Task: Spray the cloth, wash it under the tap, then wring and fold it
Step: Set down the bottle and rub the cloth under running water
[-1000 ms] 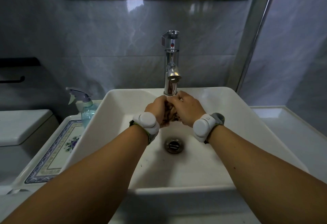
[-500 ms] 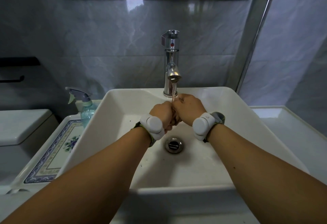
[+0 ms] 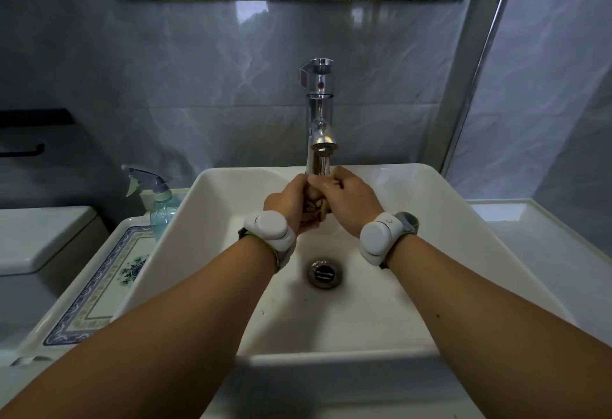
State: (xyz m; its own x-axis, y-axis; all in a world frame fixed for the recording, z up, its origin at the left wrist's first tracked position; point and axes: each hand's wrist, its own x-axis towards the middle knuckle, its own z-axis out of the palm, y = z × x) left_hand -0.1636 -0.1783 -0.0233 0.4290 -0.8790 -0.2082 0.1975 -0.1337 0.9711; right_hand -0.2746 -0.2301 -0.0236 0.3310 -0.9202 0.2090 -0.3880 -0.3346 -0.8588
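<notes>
Two hands work one brown cloth over one white sink: the left hand and right hand are pressed together, fingers of both clenched around the bunched cloth between them. One chrome tap runs water onto the knuckles from just above. One spray bottle stands well left of the fingers; one drain lies below them. Compared with half a second ago, the hands sit higher, closer under the spout.
</notes>
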